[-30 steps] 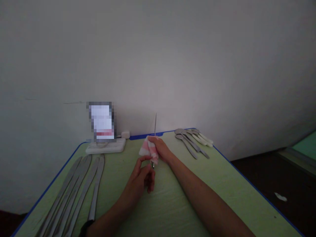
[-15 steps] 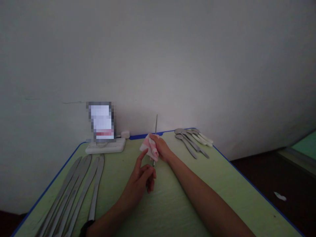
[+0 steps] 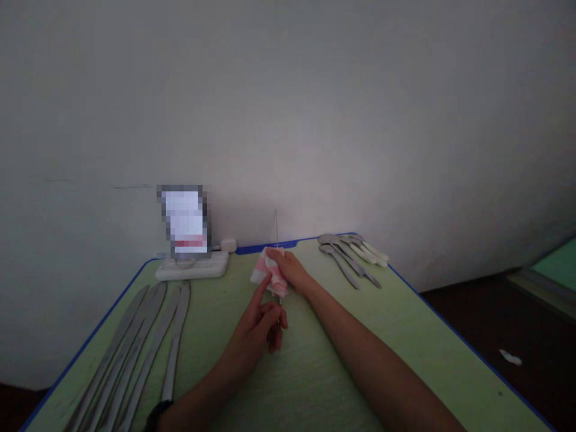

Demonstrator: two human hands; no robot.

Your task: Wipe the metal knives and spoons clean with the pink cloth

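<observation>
A thin metal blade, seen edge-on and looking like a table knife (image 3: 276,228), points up in front of the wall. My right hand (image 3: 292,271) is closed around it with a pink-and-white cloth (image 3: 261,269) wrapped over its middle. Below the cloth, my left hand (image 3: 260,327) has its fingers curled at the knife's lower end, the index finger stretched up against the cloth. Most of the handle is hidden by the fingers. Several table knives (image 3: 135,336) lie side by side on the left of the green table (image 3: 306,372).
Several spoons (image 3: 339,259), some with white handles, lie at the back right. A blurred-out lit screen (image 3: 184,219) stands on a white base (image 3: 193,266) at the back left, beside a small white plug (image 3: 228,245). The wall (image 3: 288,120) rises behind the table.
The blade has swung slightly left and turned, so it looks thinner. The cloth and my right hand have shifted a little to the left. My left hand stays nearly in place.
</observation>
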